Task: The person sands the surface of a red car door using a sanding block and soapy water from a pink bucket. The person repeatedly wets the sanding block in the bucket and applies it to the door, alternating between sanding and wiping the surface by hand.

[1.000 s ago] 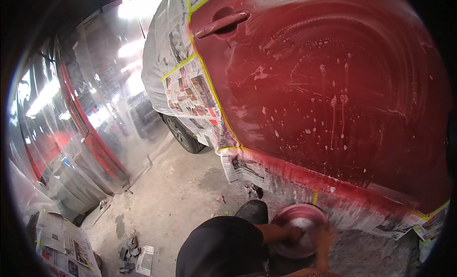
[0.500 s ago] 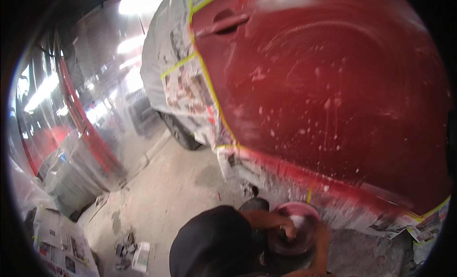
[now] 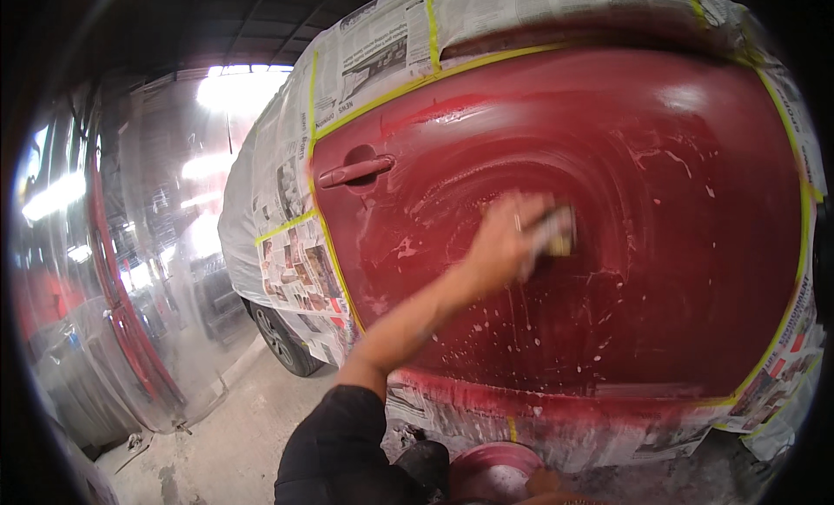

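Observation:
My left hand (image 3: 512, 236) is closed round a small grey and yellowish sanding block (image 3: 560, 231), blurred by motion, held against the middle of a dull red car door (image 3: 660, 305). Pale wet smears arc over the panel around it, with drips and white specks below. Low in front stands a round pinkish-red bucket (image 3: 497, 457) with whitish liquid inside. My right hand (image 3: 545, 482) grips the right side of its rim; only part of that hand shows at the lower edge.
Newspaper (image 3: 373, 58) and yellow tape (image 3: 434, 75) surround the door, which has a handle (image 3: 356, 171). A grey cover and a wheel (image 3: 282, 340) are to the left. Clear plastic sheeting (image 3: 165, 244) hangs farther left above the concrete floor (image 3: 234, 444).
My left hand has come up out of the bucket to the door, with the sanding block in it. The view has tilted up. My right hand has stayed by the bucket's rim.

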### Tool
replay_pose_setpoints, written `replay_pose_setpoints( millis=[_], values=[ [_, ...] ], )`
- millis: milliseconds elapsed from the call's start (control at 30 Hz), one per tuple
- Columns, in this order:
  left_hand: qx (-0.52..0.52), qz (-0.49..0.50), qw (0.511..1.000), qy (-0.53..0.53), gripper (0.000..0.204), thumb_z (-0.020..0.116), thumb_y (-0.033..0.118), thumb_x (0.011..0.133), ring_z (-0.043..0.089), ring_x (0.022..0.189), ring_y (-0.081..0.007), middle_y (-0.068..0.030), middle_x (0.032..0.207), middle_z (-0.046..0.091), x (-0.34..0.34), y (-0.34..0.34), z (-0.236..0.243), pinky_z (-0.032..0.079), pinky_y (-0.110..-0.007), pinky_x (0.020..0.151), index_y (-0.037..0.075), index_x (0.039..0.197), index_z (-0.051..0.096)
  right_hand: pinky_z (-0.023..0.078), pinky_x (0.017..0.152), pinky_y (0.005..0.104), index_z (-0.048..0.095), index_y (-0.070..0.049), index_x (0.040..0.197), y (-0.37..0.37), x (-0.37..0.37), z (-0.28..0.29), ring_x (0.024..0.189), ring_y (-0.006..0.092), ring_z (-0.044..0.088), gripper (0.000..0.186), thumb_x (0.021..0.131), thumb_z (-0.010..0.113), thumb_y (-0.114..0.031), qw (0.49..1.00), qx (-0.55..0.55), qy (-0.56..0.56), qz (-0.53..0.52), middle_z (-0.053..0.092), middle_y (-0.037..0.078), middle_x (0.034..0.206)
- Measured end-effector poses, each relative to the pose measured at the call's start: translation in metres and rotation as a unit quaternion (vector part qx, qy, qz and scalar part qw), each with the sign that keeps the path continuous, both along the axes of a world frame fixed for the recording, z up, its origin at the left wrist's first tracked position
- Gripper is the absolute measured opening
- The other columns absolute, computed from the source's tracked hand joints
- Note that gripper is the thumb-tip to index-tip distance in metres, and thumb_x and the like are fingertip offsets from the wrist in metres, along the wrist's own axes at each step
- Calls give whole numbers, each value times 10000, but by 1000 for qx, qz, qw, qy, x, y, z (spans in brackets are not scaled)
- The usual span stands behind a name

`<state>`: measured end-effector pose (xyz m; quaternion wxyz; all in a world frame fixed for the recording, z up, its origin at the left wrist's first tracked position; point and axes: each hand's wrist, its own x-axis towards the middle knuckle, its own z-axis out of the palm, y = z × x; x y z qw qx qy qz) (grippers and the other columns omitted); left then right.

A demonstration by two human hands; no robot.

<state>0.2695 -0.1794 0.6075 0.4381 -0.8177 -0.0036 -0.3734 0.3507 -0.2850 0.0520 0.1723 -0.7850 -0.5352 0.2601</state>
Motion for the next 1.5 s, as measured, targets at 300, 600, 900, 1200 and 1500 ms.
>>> replay_pose_setpoints(
  millis=[300,600,900,1200,1500],
  values=[
    [32,49,989,-132,660,626,6,733,513,1149,-325,-22,1385,523,-17,73,114,394,-458,990,295,1324,570,517,884,497,680,-47,1079,-6,10,9,1060,375,633,319,874,538,-245,1000,10,11,4,660,214,1112],
    [61,19,995,-83,555,652,197,722,522,1064,-327,-28,1297,572,213,-4,128,431,-479,923,349,1253,604,546,805,500,710,-94,1001,1,-11,-11,993,383,659,319,910,481,-296,996,31,-53,58,682,197,1050],
    [77,11,991,-107,665,679,72,689,529,1099,-324,-25,1343,548,15,73,115,419,-454,974,330,1294,585,542,777,514,697,-132,1013,43,2,-106,910,403,664,357,901,479,-392,999,33,12,32,685,196,1001],
    [65,0,997,-37,561,686,191,731,532,1053,-326,-78,1309,564,220,-3,103,434,-478,924,326,1268,594,550,755,511,679,-118,966,44,-23,-92,909,361,678,317,946,443,-329,998,36,-14,51,690,170,981],
    [58,-29,991,-116,555,665,86,729,544,1011,-301,-25,1279,592,128,26,93,465,-462,871,318,1231,633,561,740,486,690,-101,942,10,8,-46,886,385,676,264,897,496,-274,994,107,-24,-14,686,206,951]
  ],
)
